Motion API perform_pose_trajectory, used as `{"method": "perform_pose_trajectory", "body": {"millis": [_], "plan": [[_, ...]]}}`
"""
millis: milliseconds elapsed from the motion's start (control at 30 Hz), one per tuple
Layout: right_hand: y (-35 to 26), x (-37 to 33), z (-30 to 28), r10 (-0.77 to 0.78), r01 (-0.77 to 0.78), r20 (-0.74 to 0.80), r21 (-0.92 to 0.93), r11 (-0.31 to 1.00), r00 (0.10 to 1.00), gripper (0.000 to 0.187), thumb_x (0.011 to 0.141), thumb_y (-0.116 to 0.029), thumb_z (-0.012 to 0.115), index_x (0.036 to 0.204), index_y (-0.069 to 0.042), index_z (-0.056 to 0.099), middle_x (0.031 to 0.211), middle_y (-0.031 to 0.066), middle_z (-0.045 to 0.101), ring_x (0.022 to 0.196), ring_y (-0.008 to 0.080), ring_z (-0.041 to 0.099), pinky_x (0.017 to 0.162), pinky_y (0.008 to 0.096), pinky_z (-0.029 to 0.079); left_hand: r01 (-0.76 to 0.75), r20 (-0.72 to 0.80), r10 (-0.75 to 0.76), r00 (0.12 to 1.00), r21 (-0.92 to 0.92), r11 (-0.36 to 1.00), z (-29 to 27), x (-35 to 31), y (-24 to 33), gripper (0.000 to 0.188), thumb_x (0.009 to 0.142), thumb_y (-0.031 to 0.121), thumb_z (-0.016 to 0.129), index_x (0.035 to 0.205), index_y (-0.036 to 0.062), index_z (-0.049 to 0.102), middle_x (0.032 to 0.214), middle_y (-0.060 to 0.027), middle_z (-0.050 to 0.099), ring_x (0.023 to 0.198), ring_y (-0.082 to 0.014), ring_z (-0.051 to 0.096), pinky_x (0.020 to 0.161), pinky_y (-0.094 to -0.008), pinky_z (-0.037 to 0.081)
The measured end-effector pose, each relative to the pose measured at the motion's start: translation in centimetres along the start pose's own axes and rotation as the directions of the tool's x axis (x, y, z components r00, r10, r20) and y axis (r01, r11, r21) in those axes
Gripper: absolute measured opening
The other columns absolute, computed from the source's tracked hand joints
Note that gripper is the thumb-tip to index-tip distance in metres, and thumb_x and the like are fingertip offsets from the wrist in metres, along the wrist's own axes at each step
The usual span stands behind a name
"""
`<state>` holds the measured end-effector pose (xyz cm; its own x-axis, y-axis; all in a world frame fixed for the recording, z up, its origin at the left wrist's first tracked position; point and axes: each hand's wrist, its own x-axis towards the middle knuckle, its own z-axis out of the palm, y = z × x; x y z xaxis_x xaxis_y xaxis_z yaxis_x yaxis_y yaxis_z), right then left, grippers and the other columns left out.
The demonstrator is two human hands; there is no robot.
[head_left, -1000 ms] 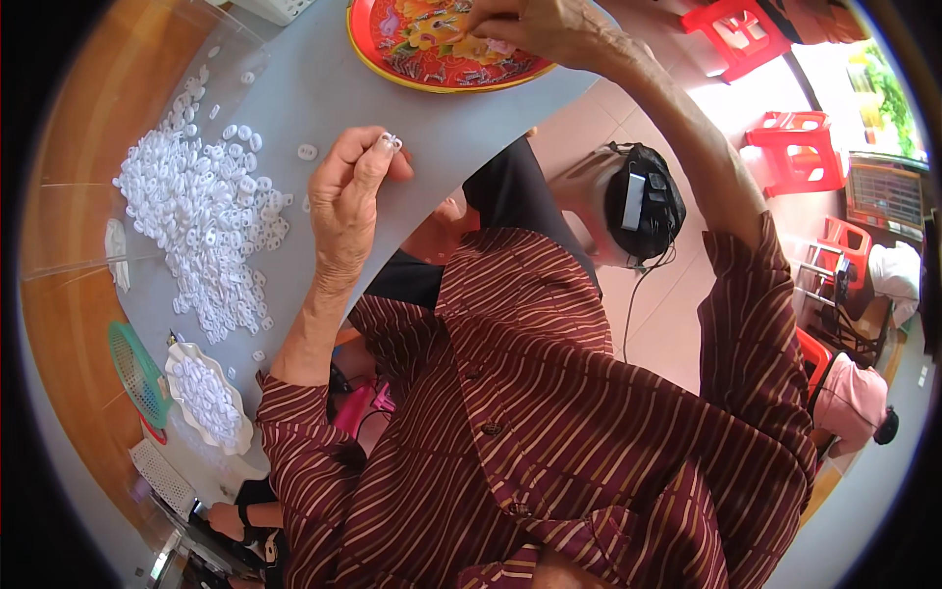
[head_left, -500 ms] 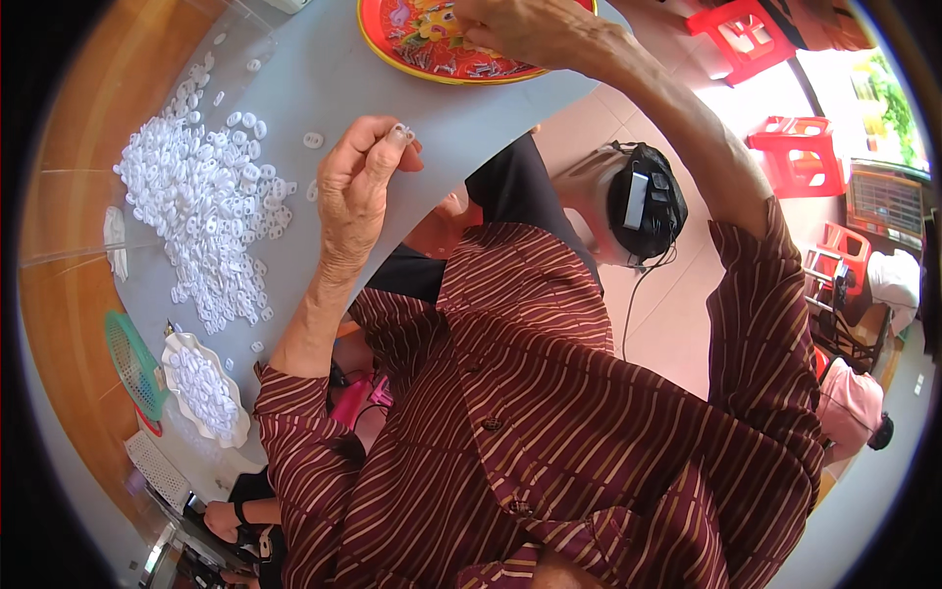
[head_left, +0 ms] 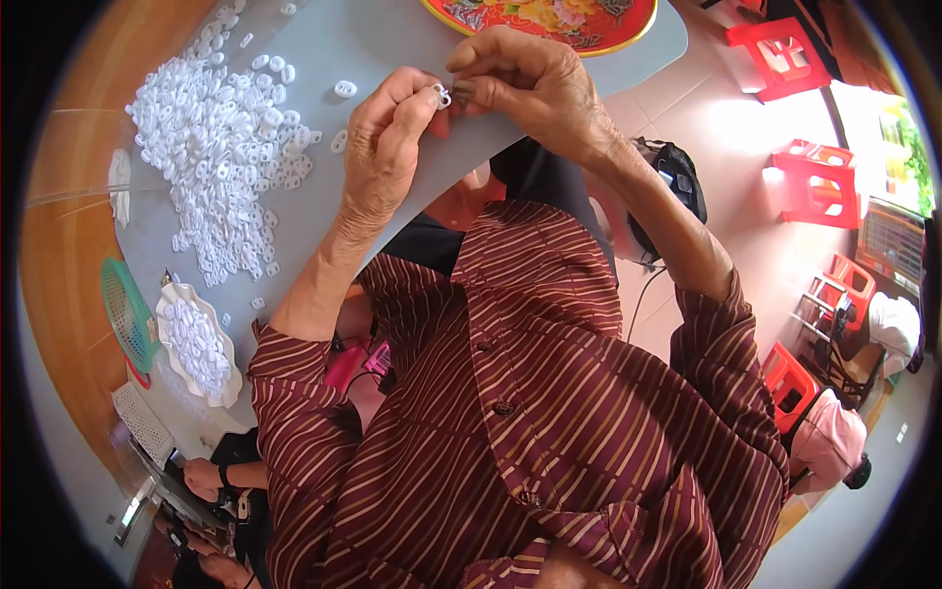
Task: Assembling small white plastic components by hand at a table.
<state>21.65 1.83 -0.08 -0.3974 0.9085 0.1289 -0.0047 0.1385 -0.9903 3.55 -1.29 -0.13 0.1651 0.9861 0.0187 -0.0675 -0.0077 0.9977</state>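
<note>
The left hand (head_left: 385, 147) pinches a small white ring piece (head_left: 443, 95) at its fingertips above the grey surface (head_left: 392, 39); the right hand (head_left: 530, 83) pinches in against it. A loose pinch could drop it into the white pile (head_left: 221, 147) at the left.

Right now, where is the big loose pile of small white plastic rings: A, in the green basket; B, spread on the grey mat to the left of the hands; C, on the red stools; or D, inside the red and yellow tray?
B: the pile of small white plastic rings lies spread on the grey mat, left of the left hand, which pinches a single ring together with the right hand.
</note>
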Motion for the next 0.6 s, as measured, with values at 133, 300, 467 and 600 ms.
{"method": "perform_pose_trajectory", "body": {"millis": [133,300,467,600], "plan": [[0.29,-0.16,-0.43,-0.065,0.060,0.052,0.096,0.994,0.997,0.020,0.089,-0.007,0.062,0.108,-0.002,0.057,0.090,0.0024,0.065,0.082,0.0080,0.063,0.074,0.0212,0.052,-0.059,-0.004,0.060,0.998,0.104,0.993,-0.18,0.16,-0.36,0.019,0.091,0.017,0.051,0.085,0.0010,0.059,0.067,0.0006,0.055,0.062,-0.0054,0.046,0.057,-0.0209,0.038],[0.23,-0.18,-0.45,-0.082,0.071,0.085,0.121,0.990,0.993,0.021,0.089,-0.002,0.059,0.109,0.001,0.054,0.090,0.0062,0.066,0.079,0.0107,0.063,0.075,0.0238,0.052,-0.098,0.045,0.091,0.995,0.198,0.975,-0.10,0.07,0.13,0.020,0.092,0.019,0.051,0.086,0.0010,0.058,0.067,0.0011,0.054,0.062,-0.0051,0.045,0.057,-0.0209,0.038],[0.63,-0.13,-0.49,-0.054,0.039,0.086,0.169,0.985,0.995,0.022,0.088,-0.002,0.060,0.109,0.001,0.054,0.089,0.0068,0.066,0.079,0.0109,0.063,0.075,0.0237,0.052,-0.122,0.060,0.111,0.992,0.235,0.964,-0.02,-0.02,0.14,0.020,0.094,0.019,0.051,0.087,0.0009,0.058,0.066,0.0009,0.054,0.061,-0.0051,0.045,0.056,-0.0216,0.038],[0.52,-0.28,-0.52,-0.056,0.047,0.069,0.129,0.991,0.996,0.024,0.088,-0.003,0.061,0.110,0.001,0.053,0.088,0.0069,0.066,0.080,0.0109,0.063,0.075,0.0236,0.052,-0.160,0.057,0.150,0.987,0.265,0.951,-0.01,-0.02,-0.06,0.019,0.094,0.018,0.052,0.088,0.0010,0.058,0.066,0.0009,0.054,0.061,-0.0055,0.046,0.056,-0.0220,0.039]]}}
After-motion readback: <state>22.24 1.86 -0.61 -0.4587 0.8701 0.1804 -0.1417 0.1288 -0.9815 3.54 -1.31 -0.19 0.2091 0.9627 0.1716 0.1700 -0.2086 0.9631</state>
